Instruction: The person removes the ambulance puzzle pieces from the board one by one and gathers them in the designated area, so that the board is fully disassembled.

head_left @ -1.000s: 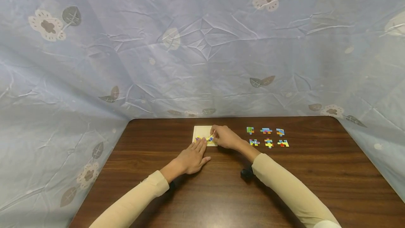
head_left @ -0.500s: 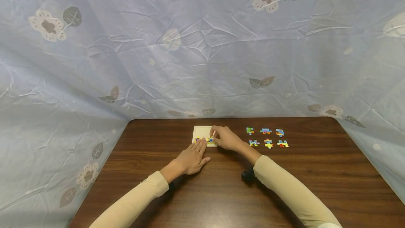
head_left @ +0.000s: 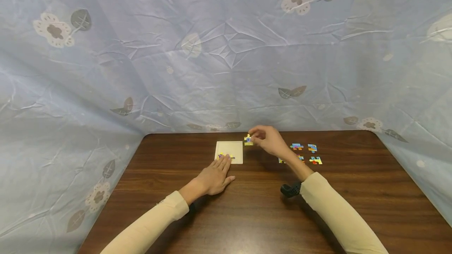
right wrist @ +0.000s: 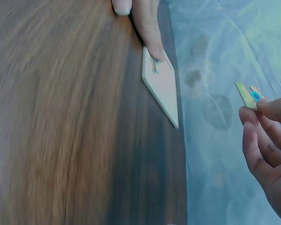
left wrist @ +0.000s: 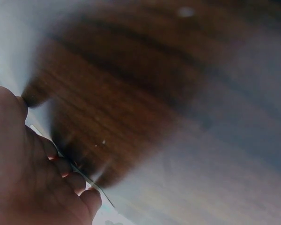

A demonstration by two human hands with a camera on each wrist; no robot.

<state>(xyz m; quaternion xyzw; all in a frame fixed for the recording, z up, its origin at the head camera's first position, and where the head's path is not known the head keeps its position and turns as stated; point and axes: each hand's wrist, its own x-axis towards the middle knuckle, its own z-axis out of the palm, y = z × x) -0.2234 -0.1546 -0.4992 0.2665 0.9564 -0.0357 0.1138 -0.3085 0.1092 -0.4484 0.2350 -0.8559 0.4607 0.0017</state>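
Observation:
My right hand (head_left: pixel 270 141) pinches a jigsaw puzzle piece (head_left: pixel 248 141), yellow with a blue round spot, between thumb and fingertips. It is held up just right of a square cream puzzle board (head_left: pixel 229 147). In the right wrist view the same piece (right wrist: pixel 247 97) is tilted, well apart from the board (right wrist: pixel 162 89). My left hand (head_left: pixel 213 177) lies with straight fingers over the board's near edge. A yellow and purple puzzle piece (head_left: pixel 222 155) on the board's near left part shows at those fingertips, partly covered. The left wrist view shows the underside of the left hand (left wrist: pixel 33 173).
Several loose puzzle pieces lie on the brown table (head_left: pixel 240 214) to the right, including a blue one (head_left: pixel 312 148) and a yellow and red one (head_left: pixel 315 160). My right forearm hides some of them. A flowered cloth (head_left: pixel 226 81) hangs behind the table.
My right hand has lifted the blue-spotted puzzle piece off the board and moved it back and to the right. The left hand has stayed in place.

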